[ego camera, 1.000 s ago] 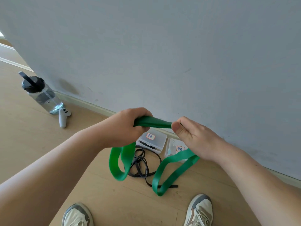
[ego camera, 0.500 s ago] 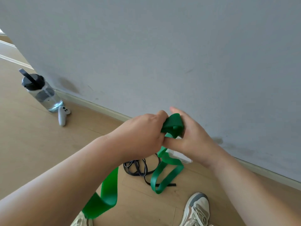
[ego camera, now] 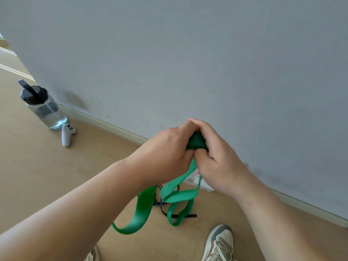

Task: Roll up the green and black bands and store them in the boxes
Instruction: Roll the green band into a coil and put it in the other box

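Both hands meet in front of the wall, gripping a bunched part of the green band [ego camera: 177, 194]. My left hand [ego camera: 165, 149] curls around it from the left and my right hand [ego camera: 212, 157] from the right. The band's loose loops hang below the hands, one swinging blurred at the lower left. On the floor beneath, the black band [ego camera: 163, 208] lies in a tangle, mostly hidden by the green loops. A white box [ego camera: 194, 178] with an orange-edged label shows partly behind my right hand, by the baseboard.
A clear water bottle [ego camera: 44, 108] with a black lid stands by the wall at the left, with a white controller [ego camera: 67, 134] lying beside it. My right shoe [ego camera: 219, 243] is at the bottom, and the tip of the left shoe [ego camera: 94, 254] too.
My hands came together from holding the band stretched apart, then closed tighter on the gathered green bundle. The hanging loops shifted and swung left. The boxes became mostly hidden.
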Action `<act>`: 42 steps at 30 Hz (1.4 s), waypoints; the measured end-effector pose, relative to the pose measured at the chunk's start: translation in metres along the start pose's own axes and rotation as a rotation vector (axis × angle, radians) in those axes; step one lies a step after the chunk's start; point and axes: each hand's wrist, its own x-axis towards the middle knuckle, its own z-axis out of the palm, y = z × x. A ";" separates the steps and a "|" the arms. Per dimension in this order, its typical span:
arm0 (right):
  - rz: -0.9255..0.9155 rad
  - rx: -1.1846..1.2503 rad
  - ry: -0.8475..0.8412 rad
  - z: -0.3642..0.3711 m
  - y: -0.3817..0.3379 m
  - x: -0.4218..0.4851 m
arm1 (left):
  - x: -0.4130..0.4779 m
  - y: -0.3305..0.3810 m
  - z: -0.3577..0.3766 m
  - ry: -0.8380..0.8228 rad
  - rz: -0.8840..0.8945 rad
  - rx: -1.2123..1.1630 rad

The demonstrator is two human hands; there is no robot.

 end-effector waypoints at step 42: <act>0.151 -0.074 -0.210 0.012 0.034 0.007 | 0.005 -0.011 0.015 -0.227 -0.256 0.506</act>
